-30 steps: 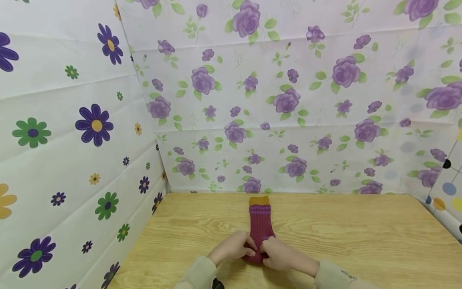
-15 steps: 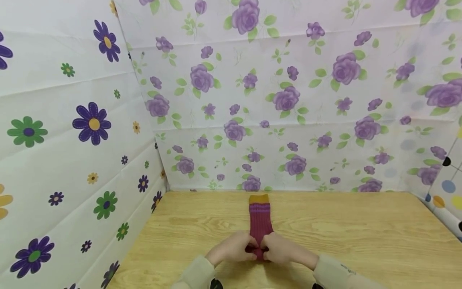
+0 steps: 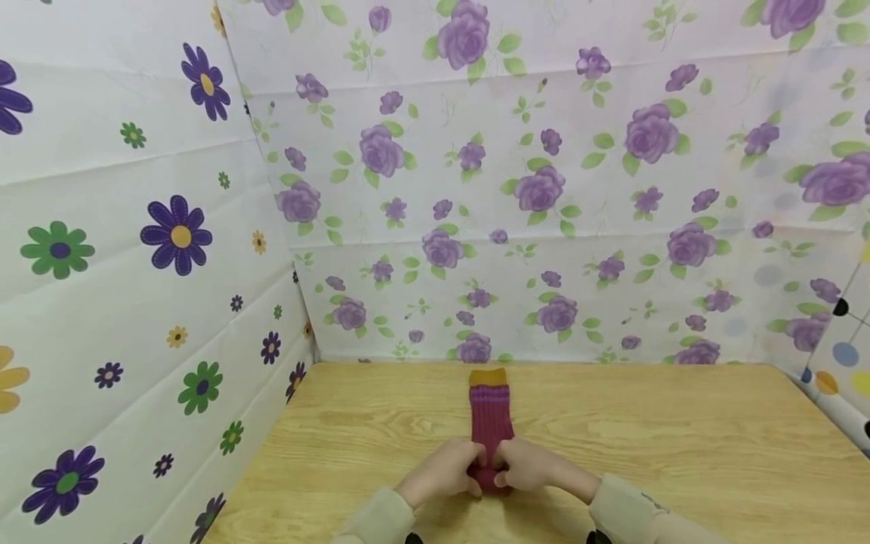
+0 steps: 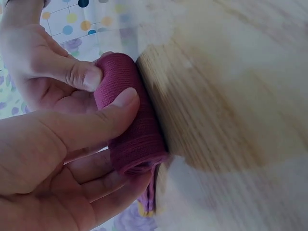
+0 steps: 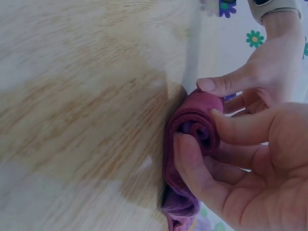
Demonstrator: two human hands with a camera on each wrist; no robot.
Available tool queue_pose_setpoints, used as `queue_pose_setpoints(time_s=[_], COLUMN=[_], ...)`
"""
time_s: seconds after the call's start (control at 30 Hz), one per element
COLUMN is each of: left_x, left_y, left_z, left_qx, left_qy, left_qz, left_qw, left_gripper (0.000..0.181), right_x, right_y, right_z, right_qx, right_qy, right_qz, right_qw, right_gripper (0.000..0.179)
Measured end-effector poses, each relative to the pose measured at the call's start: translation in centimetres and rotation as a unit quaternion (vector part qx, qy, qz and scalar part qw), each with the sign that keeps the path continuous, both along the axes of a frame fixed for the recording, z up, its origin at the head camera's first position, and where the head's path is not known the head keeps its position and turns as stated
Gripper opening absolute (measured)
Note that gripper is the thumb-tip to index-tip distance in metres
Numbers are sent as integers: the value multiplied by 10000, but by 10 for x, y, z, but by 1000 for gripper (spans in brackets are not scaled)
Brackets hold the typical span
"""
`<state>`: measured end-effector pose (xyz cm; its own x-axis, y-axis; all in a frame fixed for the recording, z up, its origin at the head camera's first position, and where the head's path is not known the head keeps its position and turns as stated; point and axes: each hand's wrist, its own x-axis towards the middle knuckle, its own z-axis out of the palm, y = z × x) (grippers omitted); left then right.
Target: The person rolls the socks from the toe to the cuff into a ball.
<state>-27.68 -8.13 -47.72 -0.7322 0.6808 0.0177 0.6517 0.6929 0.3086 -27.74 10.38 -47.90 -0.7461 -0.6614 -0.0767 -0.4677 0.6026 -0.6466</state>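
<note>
A maroon knitted sock (image 3: 491,423) lies lengthwise on the wooden table, its mustard cuff edge pointing away from me. The near end is wound into a thick roll (image 4: 132,125), whose spiral layers show at the side in the right wrist view. My left hand (image 3: 445,472) grips the roll's left end, thumb on the near side and fingers behind. From the other end my right hand (image 3: 533,465) pinches it, with one fingertip at the spiral (image 5: 198,132). Beyond the roll, the ribbed leg with purple stripes stays flat.
The wooden table (image 3: 646,438) extends to both sides of the sock. A white cloth with purple roses (image 3: 537,189) hangs along its back edge. Another flowered cloth (image 3: 136,317) stands on the left, and a dotted one (image 3: 846,355) on the right.
The right hand has shifted slightly away from me, so both hands now stand level at the roll's ends. The roll's near edge has straightened, while the cuff has stayed in place.
</note>
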Motion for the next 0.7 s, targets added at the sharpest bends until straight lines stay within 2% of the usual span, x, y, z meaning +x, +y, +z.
queue_pose_setpoints(time_s=[0.2, 0.37, 0.53, 0.7], left_x=[-2, -2, -2, -4], left_y=[-1, 0, 2, 4], left_z=[-2, -2, -2, 0], left_qx=[223, 515, 873, 1052], left_qy=[-328, -608, -994, -1283], left_qz=[157, 344, 618, 877], left_qw=[9991, 9962, 9893, 9822], left_gripper=[19, 17, 16, 13], right_x=[-1, 3, 7, 12], right_y=[6, 7, 3, -4], right_z=[-3, -6, -8, -7], right_qx=[-318, -515, -656, -620], right_qy=[167, 325, 848, 1398], right_qz=[-293, -535, -673, -610], right_qw=[9989, 9967, 9920, 9863], right_gripper=[11, 15, 20, 24])
